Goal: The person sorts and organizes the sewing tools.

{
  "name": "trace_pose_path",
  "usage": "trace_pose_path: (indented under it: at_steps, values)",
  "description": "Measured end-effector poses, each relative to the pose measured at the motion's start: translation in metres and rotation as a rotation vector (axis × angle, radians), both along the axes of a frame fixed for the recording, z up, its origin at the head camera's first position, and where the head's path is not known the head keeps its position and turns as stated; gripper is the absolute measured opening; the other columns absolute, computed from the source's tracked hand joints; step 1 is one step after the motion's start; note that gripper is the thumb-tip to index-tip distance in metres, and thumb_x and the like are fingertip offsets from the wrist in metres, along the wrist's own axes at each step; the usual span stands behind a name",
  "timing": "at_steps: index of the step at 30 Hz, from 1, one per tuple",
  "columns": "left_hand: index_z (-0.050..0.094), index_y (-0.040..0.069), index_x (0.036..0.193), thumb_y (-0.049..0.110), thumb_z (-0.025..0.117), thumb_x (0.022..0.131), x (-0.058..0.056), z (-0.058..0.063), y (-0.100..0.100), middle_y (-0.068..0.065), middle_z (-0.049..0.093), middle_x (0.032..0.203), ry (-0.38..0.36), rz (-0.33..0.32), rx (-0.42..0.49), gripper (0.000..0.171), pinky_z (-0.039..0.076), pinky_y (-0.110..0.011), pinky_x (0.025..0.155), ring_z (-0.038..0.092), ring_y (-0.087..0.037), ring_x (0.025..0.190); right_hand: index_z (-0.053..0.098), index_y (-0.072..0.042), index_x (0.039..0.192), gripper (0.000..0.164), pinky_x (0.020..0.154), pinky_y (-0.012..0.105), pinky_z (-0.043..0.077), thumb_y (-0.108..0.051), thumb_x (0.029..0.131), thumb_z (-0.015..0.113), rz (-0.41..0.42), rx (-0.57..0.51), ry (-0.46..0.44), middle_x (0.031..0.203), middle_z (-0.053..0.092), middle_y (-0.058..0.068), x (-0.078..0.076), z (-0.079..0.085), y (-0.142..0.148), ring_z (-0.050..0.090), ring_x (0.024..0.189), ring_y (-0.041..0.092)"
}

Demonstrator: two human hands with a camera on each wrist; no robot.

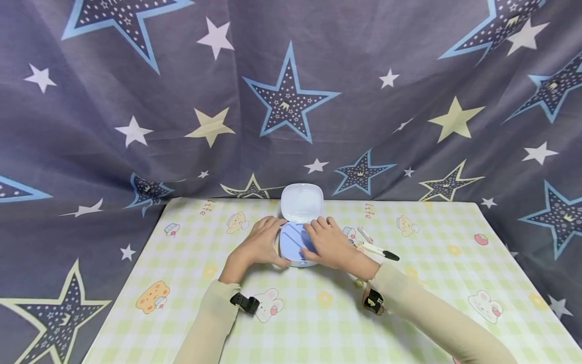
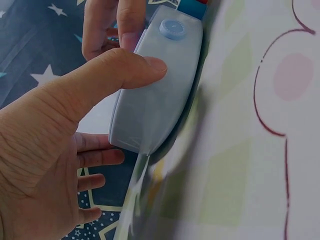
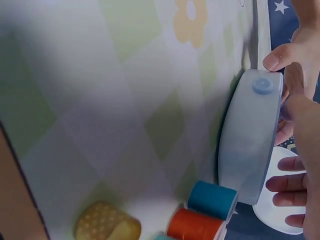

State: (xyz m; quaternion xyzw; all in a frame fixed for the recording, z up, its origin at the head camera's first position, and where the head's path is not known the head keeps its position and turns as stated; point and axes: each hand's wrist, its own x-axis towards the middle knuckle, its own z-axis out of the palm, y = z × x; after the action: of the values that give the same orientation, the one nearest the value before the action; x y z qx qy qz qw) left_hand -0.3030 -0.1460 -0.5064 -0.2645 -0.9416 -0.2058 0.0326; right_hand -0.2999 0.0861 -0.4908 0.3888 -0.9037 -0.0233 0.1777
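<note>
A small white and pale-blue case [image 1: 297,263] stands on the table, its white lid [image 1: 302,202] raised at the back. Inside lies a light-blue compartment tray [image 1: 291,242]. My left hand [image 1: 261,242] grips the case's left side, with the thumb across the front wall beside the round blue button [image 2: 173,29]. From the right, my right hand [image 1: 332,242] reaches over the tray, thumb and fingers spread apart and touching it; some fingertips are hidden. In the right wrist view, teal [image 3: 212,199] and orange [image 3: 196,225] thread spools lie by the case.
Right of the case lies a slim white item with a black end [image 1: 390,255], near a small pale stick [image 1: 365,234]. A dimpled yellow thimble-like piece [image 3: 107,222] sits nearer the front. A checked cloth [image 1: 182,283] covers the table; a star-patterned curtain [image 1: 364,45] hangs behind.
</note>
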Motion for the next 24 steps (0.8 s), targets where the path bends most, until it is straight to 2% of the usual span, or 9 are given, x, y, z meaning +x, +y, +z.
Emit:
trace_pose_path:
  at_steps: [9,19,24]
  values:
    - [0.041,0.012,0.137,0.059,0.080,0.049,-0.0006,-0.0011,0.0001,-0.003,0.048,0.131,-0.004,0.000,-0.010,0.108,0.020,-0.044,0.114,0.033,-0.026,0.131,0.052,-0.004,0.121,0.057,0.086,0.039,0.034,-0.050,0.088,0.048,-0.031,0.043,-0.033,0.105,0.056,0.009,0.0006,-0.0030,-0.0035,0.045,0.097,0.024]
    - [0.040,0.011,0.138,0.059,0.080,0.049,0.0002,-0.0016,0.0005,-0.003,0.046,0.135,-0.012,0.004,0.000,0.108,0.018,-0.045,0.114,0.030,-0.028,0.134,0.056,-0.006,0.106,0.044,0.081,0.039,0.035,-0.046,0.088,0.051,-0.022,-0.027,-0.036,0.092,0.056,0.006,0.0025,-0.0053,-0.0069,0.046,0.087,0.023]
    - [0.041,0.010,0.137,0.059,0.080,0.049,-0.0003,-0.0022,0.0006,-0.004,0.047,0.134,-0.002,-0.001,0.010,0.109,0.019,-0.046,0.114,0.031,-0.029,0.133,0.056,-0.006,0.106,0.043,0.081,0.039,0.035,-0.045,0.088,0.052,-0.038,-0.039,-0.054,0.091,0.057,0.006,0.0039,-0.0038,-0.0091,0.046,0.087,0.022]
